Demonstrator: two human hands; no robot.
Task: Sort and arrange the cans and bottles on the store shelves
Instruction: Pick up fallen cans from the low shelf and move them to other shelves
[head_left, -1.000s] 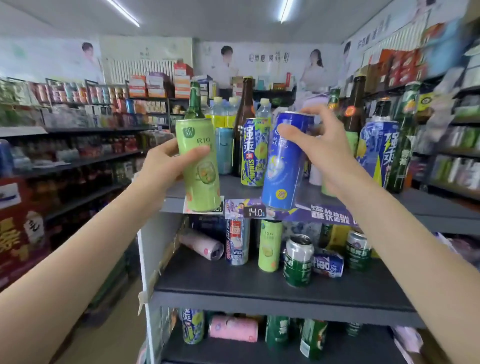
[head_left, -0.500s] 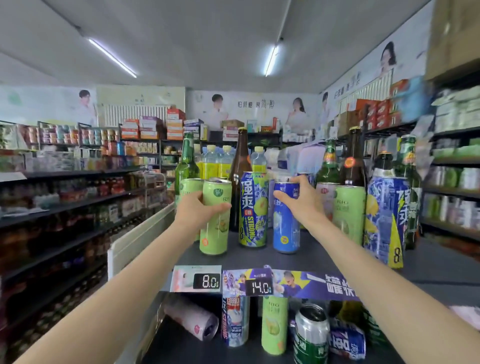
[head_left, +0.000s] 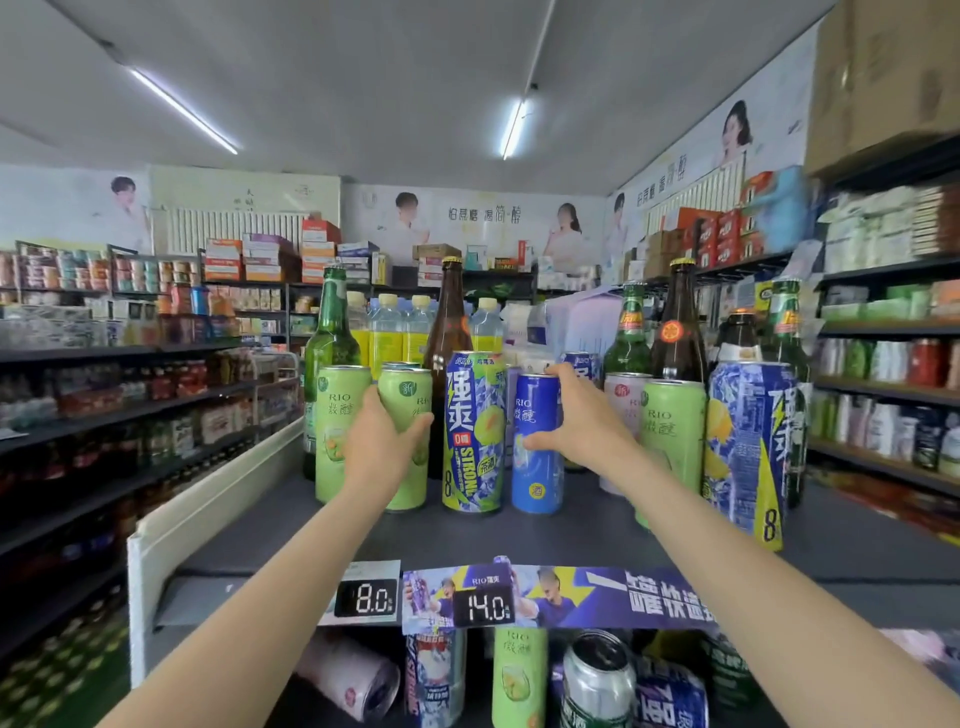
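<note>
On the shelf, each hand grips an upright can.

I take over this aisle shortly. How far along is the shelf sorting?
Done: several cans and bottles stand upright on the dark top shelf. In hand: the left hand grips a light green RIO can beside a matching one, and the right hand holds a blue RIO can; both cans look set down. Left: the lower shelf, where a pink can lies on its side among mixed cans.

ceiling tube lights lit | poster walls | side shelving stocked
</note>
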